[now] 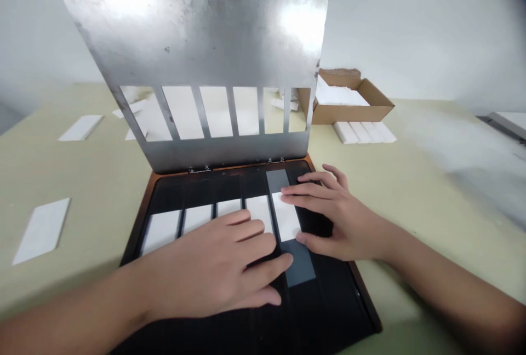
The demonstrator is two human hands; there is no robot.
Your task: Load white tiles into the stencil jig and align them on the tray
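Note:
Several white cards (165, 228) lie in a row on a black base (337, 303) with an orange-brown edge. My left hand (213, 262) lies low over the row, palm down and fingers loosely stretched, hiding parts of the middle cards. The rightmost white card (285, 217) sits across a grey strip (299, 264) that shows above and below it. My right hand (343, 215) touches this card, its fingertips at the upper part and its thumb at the lower right corner, without gripping it. Behind the row, a hinged metal frame (230, 43) with rectangular cut-outs stands raised.
An open cardboard box (349, 114) holding white pieces stands at the back right. In front of it is a row of white stacks (365, 132). More white cards lie on the pale table at left, one nearer (42, 230) and one farther back (81, 127).

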